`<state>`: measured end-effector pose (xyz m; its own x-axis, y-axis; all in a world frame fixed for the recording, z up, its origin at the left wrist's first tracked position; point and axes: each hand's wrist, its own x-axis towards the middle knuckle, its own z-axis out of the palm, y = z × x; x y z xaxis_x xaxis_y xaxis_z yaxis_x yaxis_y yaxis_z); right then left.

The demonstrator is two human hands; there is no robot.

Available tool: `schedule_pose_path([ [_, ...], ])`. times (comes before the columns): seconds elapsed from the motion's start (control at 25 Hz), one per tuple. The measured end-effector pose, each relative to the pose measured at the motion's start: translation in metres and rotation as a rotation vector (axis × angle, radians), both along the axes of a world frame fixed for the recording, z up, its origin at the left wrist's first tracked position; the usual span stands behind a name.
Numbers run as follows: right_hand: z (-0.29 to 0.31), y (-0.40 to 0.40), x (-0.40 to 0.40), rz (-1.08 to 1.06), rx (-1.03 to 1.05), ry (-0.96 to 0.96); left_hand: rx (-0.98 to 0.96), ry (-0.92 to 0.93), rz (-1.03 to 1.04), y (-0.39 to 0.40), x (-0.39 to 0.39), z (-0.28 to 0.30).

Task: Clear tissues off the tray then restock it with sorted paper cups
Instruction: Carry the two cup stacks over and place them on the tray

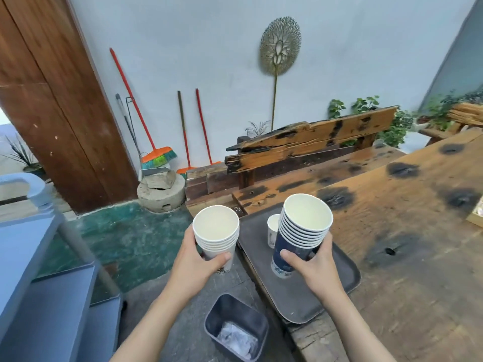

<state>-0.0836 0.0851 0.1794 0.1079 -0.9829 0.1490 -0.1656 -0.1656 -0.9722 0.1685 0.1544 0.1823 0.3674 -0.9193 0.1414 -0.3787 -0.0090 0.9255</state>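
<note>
1. Head cam looks down at two bare hands, held apart, each wrapped around its own nested stack. Left hand [198,259] is clamped on the stack of plain white paper cups [216,235], thumb across the front. Right hand [312,262] is clamped on the taller stack of dark blue patterned paper cups [300,231].

2. Two designs, one per hand, so my read is the sorting is basically done and the split is kept on purpose so the kinds don't get mixed again.

3. Blue stack hangs tilted right over the dark brown rectangular plastic tray [295,301], which sits on the corner of the scorched rustic wooden table [407,257]. White stack is off to the left, over the floor and not over the tray. So I'd guess blue goes down first.

4. One single small white paper cup with a blue print [272,232] stands upright on the tray already, near the far end, partly hidden behind the blue stack.

5. No tissues on the tray that I can see. The small dark grey plastic bin [236,327] on the floor just beside the table has crumpled white tissue [237,340] in it, so the clearing part looks finished.

6. Watch out: the tilted stack needs straightening before it's set down, or it may topple.
</note>
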Motion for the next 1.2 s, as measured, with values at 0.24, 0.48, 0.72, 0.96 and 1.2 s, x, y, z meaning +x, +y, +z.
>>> schedule_pose_path([
  [0.24, -0.008, -0.02, -0.057, -0.154, 0.023, -0.017, 0.009, -0.009, -0.087, -0.041, -0.045, -0.001],
  [0.48, -0.018, -0.055, -0.068, -0.231, 0.056, -0.023, 0.041, 0.016, -0.158, -0.098, -0.054, -0.012],
  [0.72, -0.024, -0.101, -0.063, -0.338, 0.098, 0.026, 0.067, 0.033, -0.26, -0.171, -0.047, -0.026],
  [0.96, -0.037, -0.146, -0.067, -0.375, 0.1, 0.044, 0.092, -0.024, -0.238, -0.227, -0.058, -0.043],
  [1.2, -0.039, -0.218, -0.083, -0.302, 0.093, -0.009, 0.139, 0.012, -0.182, -0.267, -0.076, -0.062],
])
